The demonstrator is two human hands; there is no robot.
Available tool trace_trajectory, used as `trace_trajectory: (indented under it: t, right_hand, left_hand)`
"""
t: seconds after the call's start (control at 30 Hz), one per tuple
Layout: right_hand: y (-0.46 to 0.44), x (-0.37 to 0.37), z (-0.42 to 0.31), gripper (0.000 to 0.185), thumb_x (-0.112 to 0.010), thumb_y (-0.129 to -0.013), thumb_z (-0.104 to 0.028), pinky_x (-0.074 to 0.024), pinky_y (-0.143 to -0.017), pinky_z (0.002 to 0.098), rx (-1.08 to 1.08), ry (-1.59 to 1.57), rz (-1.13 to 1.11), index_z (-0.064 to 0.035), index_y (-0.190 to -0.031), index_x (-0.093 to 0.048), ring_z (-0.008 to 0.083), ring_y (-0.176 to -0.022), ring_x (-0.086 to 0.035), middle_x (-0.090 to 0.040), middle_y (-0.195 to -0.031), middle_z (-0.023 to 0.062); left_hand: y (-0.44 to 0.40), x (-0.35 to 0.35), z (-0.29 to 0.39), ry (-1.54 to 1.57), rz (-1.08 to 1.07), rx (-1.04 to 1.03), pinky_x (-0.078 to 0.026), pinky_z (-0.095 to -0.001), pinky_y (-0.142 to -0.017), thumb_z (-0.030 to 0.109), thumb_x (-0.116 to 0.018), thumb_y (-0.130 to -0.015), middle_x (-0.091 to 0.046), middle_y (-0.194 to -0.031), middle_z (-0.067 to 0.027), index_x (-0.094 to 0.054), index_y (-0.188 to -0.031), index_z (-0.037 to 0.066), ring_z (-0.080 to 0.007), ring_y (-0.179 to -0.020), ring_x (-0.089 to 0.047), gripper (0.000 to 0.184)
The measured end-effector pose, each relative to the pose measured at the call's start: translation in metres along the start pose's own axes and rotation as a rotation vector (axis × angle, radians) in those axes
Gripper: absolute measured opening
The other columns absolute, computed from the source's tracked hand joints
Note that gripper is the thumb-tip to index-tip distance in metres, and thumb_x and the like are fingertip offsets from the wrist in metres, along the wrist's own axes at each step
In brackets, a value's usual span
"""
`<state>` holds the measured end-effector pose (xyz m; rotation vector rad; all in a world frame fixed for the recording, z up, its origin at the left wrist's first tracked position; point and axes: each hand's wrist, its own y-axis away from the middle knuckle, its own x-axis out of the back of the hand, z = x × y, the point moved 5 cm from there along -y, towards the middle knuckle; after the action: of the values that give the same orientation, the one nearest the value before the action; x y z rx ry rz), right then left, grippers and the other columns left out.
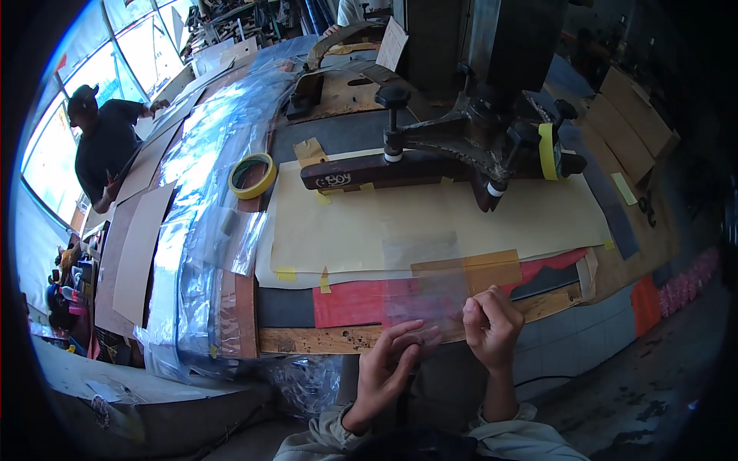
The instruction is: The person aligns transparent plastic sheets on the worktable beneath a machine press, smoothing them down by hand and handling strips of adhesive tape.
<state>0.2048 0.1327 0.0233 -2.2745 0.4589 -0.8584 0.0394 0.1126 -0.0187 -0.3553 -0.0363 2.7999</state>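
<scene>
A clear plastic sheet (419, 296) stretches upward between my hands, over the table edge. My right hand (493, 326) is closed in a pinch at its right side. At the lower left of the sheet, my left hand (390, 365) has curled fingers with the thumb near them, and the plastic's edge appears to lie between them. Behind the see-through sheet are a red sheet (348, 307), an amber strip (496, 269) and a large cream paper (338, 238), which has yellow tape bits on its edge.
A dark bar (346, 175) under a heavy metal press (453, 134) lies across the cream paper. To its left are a yellow tape roll (268, 180), clear plastic wrapping (196, 207) and cardboard (142, 253). Scissors (648, 207) lie at right. Another person (111, 146) stands far left.
</scene>
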Motion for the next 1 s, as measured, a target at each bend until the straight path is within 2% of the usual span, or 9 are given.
trace_trajectory:
  t: [0.03,0.13,0.63,0.93,1.0]
  right_hand:
    - [0.0003,-0.0001,0.0001,0.016,-0.06,-0.079,0.0,-0.0363,-0.046,0.034,-0.001,-0.001,0.002,-0.0021,-0.066,-0.051,0.0227,-0.048,-0.045,-0.045,-0.057,0.0075]
    - [-0.0001,-0.0001,-0.0005,0.016,-0.06,-0.08,0.0,-0.0365,-0.047,0.0339,0.009,-0.001,0.005,-0.002,-0.066,-0.051,0.0228,-0.049,-0.045,-0.046,-0.057,0.0076]
    - [0.0004,0.0,-0.0002,0.015,-0.06,-0.079,0.001,-0.0385,-0.048,0.0343,-0.012,0.01,-0.017,-0.0017,-0.067,-0.051,0.0242,-0.05,-0.047,-0.048,-0.059,0.0087]
    - [-0.0007,0.0002,-0.001,0.015,-0.06,-0.078,0.001,-0.0389,-0.048,0.0342,0.004,-0.001,-0.009,-0.0016,-0.066,-0.052,0.0244,-0.051,-0.048,-0.049,-0.06,0.0088]
    - [-0.0015,0.0004,-0.0016,0.015,-0.06,-0.078,0.001,-0.0389,-0.048,0.0342,0.01,-0.004,-0.005,-0.0016,-0.066,-0.052,0.0244,-0.051,-0.048,-0.049,-0.06,0.0088]
  left_hand:
    - [0.0,0.0003,-0.0001,-0.01,0.003,-0.017,-0.048,-0.0273,-0.09,-0.003,-0.044,-0.096,-0.062,-0.116,-0.0216,-0.042,-0.127,-0.005,-0.0252,-0.112,-0.059,0.032]
    - [0.0004,-0.0006,0.0013,0.029,0.0,0.014,-0.048,-0.0255,-0.087,-0.002,-0.044,-0.096,-0.062,-0.117,-0.0209,-0.042,-0.128,-0.005,-0.0247,-0.112,-0.059,0.032]
    - [0.0,-0.0004,-0.0002,0.011,0.004,-0.003,-0.049,-0.0213,-0.077,-0.003,-0.044,-0.096,-0.063,-0.116,-0.0187,-0.042,-0.129,-0.003,-0.0235,-0.11,-0.061,0.033]
    - [-0.0002,-0.0011,0.0002,0.04,0.002,0.006,-0.049,-0.0247,-0.084,-0.004,-0.043,-0.096,-0.062,-0.116,-0.0195,-0.042,-0.129,-0.004,-0.0235,-0.11,-0.061,0.033]
    - [-0.0004,-0.0015,0.0028,0.026,-0.006,0.042,-0.048,-0.0339,-0.093,-0.002,-0.044,-0.096,-0.06,-0.117,-0.0233,-0.039,-0.127,-0.006,-0.0301,-0.112,-0.059,0.032]
